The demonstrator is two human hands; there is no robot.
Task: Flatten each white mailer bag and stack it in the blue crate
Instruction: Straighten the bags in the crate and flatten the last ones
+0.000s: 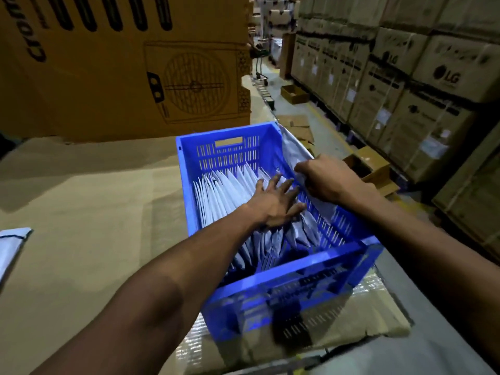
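A blue slotted crate [186,185] stands on a cardboard-covered table, holding several white mailer bags [224,188] standing on edge in a row. My left hand [273,204] reaches inside with fingers spread, pressing on the tops of the bags near the crate's right wall. My right hand [324,180] is over the right rim, its fingers curled round a white mailer bag [290,147] that drapes over that rim and runs toward the far corner.
Another white mailer [12,244] lies at the table's left edge. A large brown carton [121,66] stands behind the crate. Stacked cartons [405,90] line the right side of a floor aisle, with open small boxes [365,163] on the floor.
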